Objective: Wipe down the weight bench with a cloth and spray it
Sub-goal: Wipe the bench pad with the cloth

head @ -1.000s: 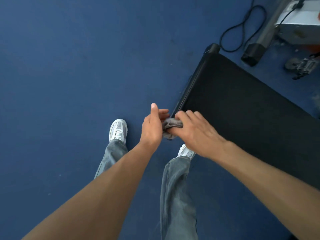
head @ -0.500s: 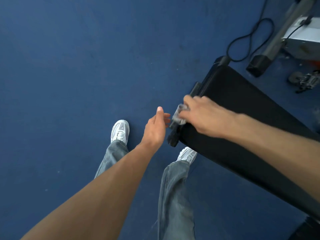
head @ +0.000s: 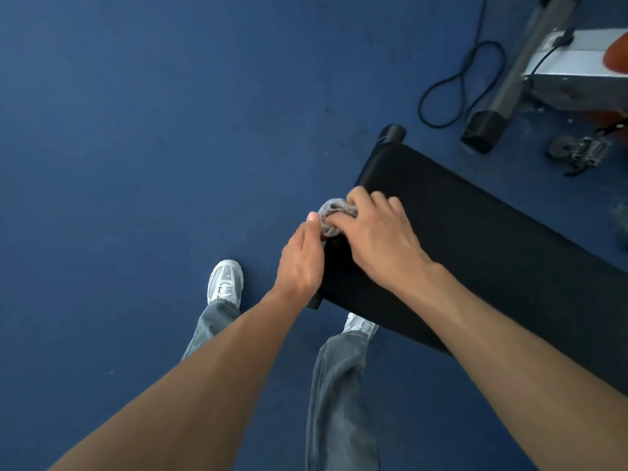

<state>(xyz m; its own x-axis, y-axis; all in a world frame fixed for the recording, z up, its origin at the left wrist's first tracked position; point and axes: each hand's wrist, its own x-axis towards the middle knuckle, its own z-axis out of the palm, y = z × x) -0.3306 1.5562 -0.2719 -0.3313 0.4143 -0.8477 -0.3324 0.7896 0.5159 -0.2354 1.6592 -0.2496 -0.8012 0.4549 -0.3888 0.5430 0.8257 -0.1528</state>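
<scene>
A crumpled grey cloth (head: 334, 214) sits at the near end edge of the black weight bench (head: 452, 226). The right hand (head: 380, 246) presses on it, fingers curled around the wad. The left hand (head: 302, 260) stands just beside it, fingers loosely extended, perhaps touching the cloth. Blue floor (head: 136, 147) lies beneath.

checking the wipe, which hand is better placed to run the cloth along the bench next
Right. The right hand already presses the cloth on the bench edge; the left hand sits beside the edge, only its thumb near the cloth.
</scene>
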